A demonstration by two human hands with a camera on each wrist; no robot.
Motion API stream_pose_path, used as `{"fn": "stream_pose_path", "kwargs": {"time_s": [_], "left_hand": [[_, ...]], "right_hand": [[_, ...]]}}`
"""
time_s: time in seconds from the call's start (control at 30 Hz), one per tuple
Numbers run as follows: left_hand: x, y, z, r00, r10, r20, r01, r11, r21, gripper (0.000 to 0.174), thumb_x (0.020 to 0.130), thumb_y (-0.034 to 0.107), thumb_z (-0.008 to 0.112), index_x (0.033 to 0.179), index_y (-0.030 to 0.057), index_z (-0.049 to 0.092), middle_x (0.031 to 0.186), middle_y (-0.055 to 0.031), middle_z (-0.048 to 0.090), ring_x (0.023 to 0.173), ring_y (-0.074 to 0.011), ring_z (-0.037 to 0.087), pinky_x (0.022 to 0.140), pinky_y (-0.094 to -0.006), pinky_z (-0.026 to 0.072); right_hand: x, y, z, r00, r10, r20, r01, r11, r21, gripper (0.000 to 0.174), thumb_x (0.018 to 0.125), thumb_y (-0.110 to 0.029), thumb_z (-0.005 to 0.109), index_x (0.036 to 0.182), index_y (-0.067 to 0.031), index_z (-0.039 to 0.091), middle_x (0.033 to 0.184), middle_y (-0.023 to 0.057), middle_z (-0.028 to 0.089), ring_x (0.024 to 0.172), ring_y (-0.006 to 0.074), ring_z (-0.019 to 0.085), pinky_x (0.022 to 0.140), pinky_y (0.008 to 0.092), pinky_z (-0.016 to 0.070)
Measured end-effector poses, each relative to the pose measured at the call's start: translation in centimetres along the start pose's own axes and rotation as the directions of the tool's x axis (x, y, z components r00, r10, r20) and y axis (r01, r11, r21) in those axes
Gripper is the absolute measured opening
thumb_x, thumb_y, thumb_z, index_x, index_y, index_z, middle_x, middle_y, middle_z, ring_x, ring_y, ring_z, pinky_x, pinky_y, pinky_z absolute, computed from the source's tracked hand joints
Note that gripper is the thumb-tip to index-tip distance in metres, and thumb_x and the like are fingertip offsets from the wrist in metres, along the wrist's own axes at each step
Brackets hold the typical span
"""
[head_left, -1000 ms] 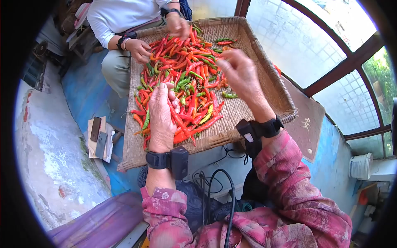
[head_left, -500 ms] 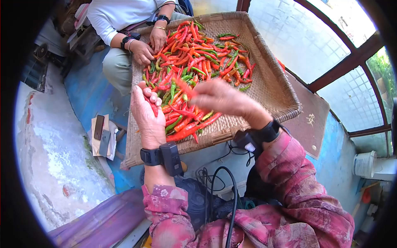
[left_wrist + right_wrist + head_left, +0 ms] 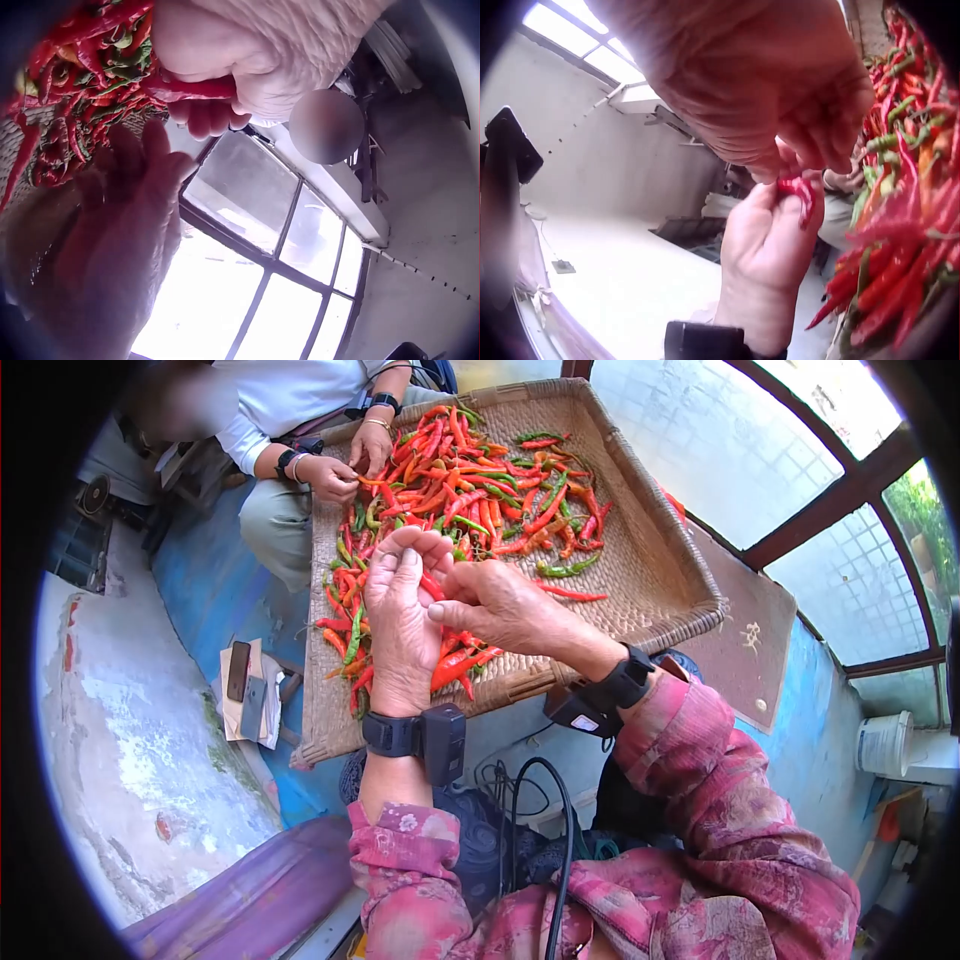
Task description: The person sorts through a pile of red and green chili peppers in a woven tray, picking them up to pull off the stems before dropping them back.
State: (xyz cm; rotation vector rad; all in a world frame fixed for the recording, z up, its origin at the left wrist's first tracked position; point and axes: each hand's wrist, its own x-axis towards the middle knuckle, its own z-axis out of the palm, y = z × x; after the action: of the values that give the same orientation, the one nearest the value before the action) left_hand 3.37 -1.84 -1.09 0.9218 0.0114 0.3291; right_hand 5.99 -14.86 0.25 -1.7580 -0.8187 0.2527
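A red chili pepper (image 3: 187,89) lies across my left hand (image 3: 402,625), held between the thumb side and the curled fingers; in the right wrist view its bent tip (image 3: 807,210) hangs out beside the thumb. Close against it is my right hand (image 3: 515,615), fingers loosely extended and thumb apart, with nothing visible between them. Both hands are over the near part of a woven basket tray (image 3: 640,595). Red, orange and green chili peppers (image 3: 470,475) are heaped in the tray, partly hidden by my hands.
Across the tray another person's hands (image 3: 335,475) handle peppers. Two phones (image 3: 240,670) lie on a small stool at left. A black cable (image 3: 560,810) loops up by my lap. Windows (image 3: 730,450) stand at right, and a white bucket (image 3: 883,745) below.
My right hand went from above the peppers across to my left hand, which has turned more upright. The pepper stays in the left hand. The other person's hands came down onto the heap.
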Motion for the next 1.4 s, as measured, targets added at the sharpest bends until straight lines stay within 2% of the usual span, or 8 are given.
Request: {"fn": "stream_pose_path", "kwargs": {"time_s": [0.33, 0.43, 0.63, 0.8, 0.87, 1.07, 1.2, 1.4], "left_hand": [[0.7, 0.7, -1.0, 0.989, 0.115, -0.096, -0.049, 0.856, 0.514, 0.023, 0.092, 0.016, 0.051, 0.110, 0.0029, 0.053, 0.102, -0.0103, 0.060, 0.092, -0.0190, 0.059, 0.084, -0.0300, 0.0468], [0.5, -0.1, -0.8, 0.957, 0.162, 0.242, -0.249, 0.020, 0.968, 0.027, 0.084, 0.019, 0.061, 0.107, 0.0062, 0.058, 0.100, -0.0142, 0.058, 0.095, -0.0279, 0.057, 0.084, -0.0366, 0.0441], [0.7, -2.2, -1.2, 0.919, -0.052, 0.390, -0.384, -0.344, 0.857, 0.017, 0.082, 0.011, 0.059, 0.097, 0.0042, 0.063, 0.089, -0.0152, 0.062, 0.088, -0.0331, 0.058, 0.078, -0.0421, 0.0456], [0.1, -0.6, -0.2, 0.916, 0.127, 0.381, -0.364, -0.138, 0.921, 0.010, 0.083, 0.007, 0.058, 0.088, 0.0006, 0.064, 0.080, -0.0153, 0.064, 0.077, -0.0311, 0.061, 0.072, -0.0384, 0.0480], [-0.7, 0.6, 0.4, 0.965, 0.187, 0.182, -0.229, 0.276, 0.934, 0.011, 0.084, 0.007, 0.058, 0.091, 0.0008, 0.065, 0.080, -0.0140, 0.064, 0.079, -0.0272, 0.063, 0.072, -0.0334, 0.0481], [-2.8, 2.0, 1.4, 0.876, 0.185, 0.445, -0.477, 0.200, 0.856, 0.007, 0.079, 0.008, 0.063, 0.082, 0.0011, 0.064, 0.077, -0.0125, 0.061, 0.078, -0.0267, 0.061, 0.069, -0.0338, 0.0471], [-3.0, 1.3, 1.5, 0.734, 0.079, 0.674, -0.679, 0.071, 0.731, 0.007, 0.073, 0.005, 0.064, 0.070, 0.0011, 0.059, 0.065, -0.0127, 0.054, 0.063, -0.0301, 0.054, 0.057, -0.0394, 0.0431], [-2.4, 1.7, 0.3, 0.898, 0.125, 0.423, -0.434, 0.080, 0.898, 0.008, 0.080, 0.009, 0.061, 0.086, 0.0025, 0.063, 0.075, -0.0143, 0.063, 0.073, -0.0314, 0.062, 0.064, -0.0379, 0.0483]], "right_hand": [[0.9, 1.1, -5.2, 0.952, 0.064, -0.299, -0.262, 0.678, -0.687, 0.018, 0.075, -0.017, 0.055, 0.078, 0.0000, 0.058, 0.065, 0.0206, 0.062, 0.062, 0.0359, 0.063, 0.057, 0.0463, 0.0503], [0.3, 1.5, -7.5, 0.903, -0.056, -0.425, -0.306, 0.609, -0.731, 0.024, 0.077, -0.023, 0.059, 0.084, -0.0001, 0.054, 0.066, 0.0195, 0.062, 0.065, 0.0363, 0.063, 0.058, 0.0463, 0.0491], [0.1, 1.5, -7.2, 0.949, 0.044, -0.311, -0.245, 0.725, -0.643, 0.026, 0.080, -0.028, 0.060, 0.095, -0.0068, 0.061, 0.071, 0.0167, 0.064, 0.071, 0.0348, 0.063, 0.066, 0.0459, 0.0491], [0.5, 2.2, -6.2, 0.977, 0.028, -0.210, -0.150, 0.794, -0.590, 0.023, 0.080, -0.025, 0.058, 0.088, -0.0048, 0.063, 0.070, 0.0169, 0.063, 0.069, 0.0356, 0.063, 0.063, 0.0458, 0.0493], [1.2, 2.7, -5.6, 0.984, 0.033, -0.174, -0.129, 0.809, -0.574, 0.030, 0.084, -0.032, 0.056, 0.085, -0.0031, 0.063, 0.068, 0.0168, 0.063, 0.064, 0.0321, 0.063, 0.061, 0.0433, 0.0496], [1.3, 2.3, -3.4, 0.946, 0.304, 0.115, -0.320, 0.809, 0.493, 0.051, 0.088, -0.049, 0.050, 0.077, -0.0015, 0.062, 0.060, 0.0041, 0.058, 0.046, 0.0093, 0.046, 0.043, 0.0246, 0.0372], [1.6, 1.1, -2.6, 0.929, 0.309, 0.203, -0.366, 0.841, 0.398, 0.031, 0.085, -0.036, 0.060, 0.074, -0.0073, 0.061, 0.060, -0.0025, 0.051, 0.050, 0.0050, 0.042, 0.042, 0.0202, 0.0316], [2.4, 2.4, -4.4, 0.870, 0.464, -0.167, -0.198, 0.638, 0.744, 0.010, 0.086, -0.015, 0.056, 0.086, -0.0053, 0.053, 0.075, 0.0031, 0.057, 0.056, 0.0069, 0.050, 0.048, 0.0210, 0.0431]]}}
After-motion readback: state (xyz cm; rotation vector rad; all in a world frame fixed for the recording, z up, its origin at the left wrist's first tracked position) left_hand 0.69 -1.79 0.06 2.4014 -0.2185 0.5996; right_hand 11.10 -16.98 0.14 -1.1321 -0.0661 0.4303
